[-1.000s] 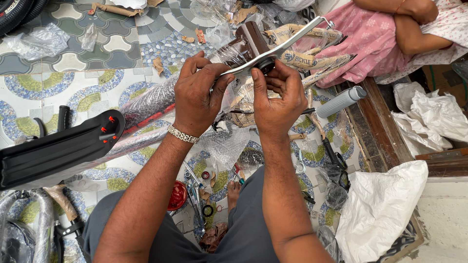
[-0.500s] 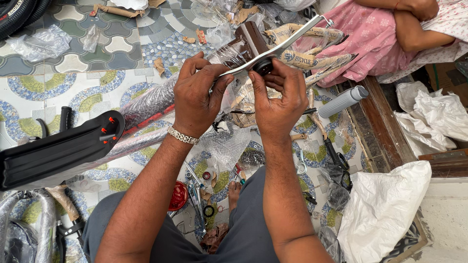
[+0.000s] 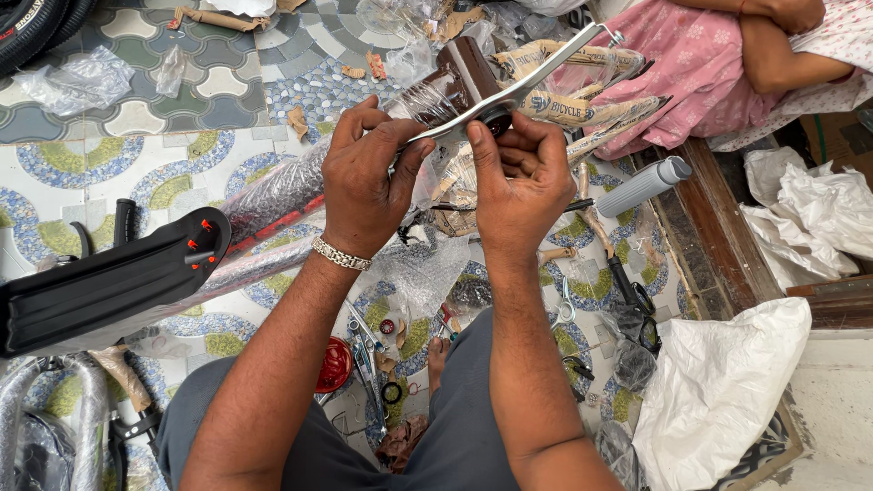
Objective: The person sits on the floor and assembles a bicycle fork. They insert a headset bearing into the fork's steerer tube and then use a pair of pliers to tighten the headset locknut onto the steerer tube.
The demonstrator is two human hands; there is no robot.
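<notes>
A flat metal bar is held above the tiled floor by both hands, left hand and right hand closed around it, its long axis slanting up-right; a dark nut, probably, is pinched by the right fingers.

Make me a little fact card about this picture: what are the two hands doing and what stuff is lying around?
Place: patterned tile floor, seen from above
Left hand: grips the near end of a flat silver metal arm
Right hand: fingers pinch a dark round fitting on that arm
Behind the arm: brown tube in clear wrap
Wrist: metal bracelet on the left arm
Nearby: black mudguard, grey handlebar sleeve, red round part, white bag
Other person: pink clothing, top right
</notes>
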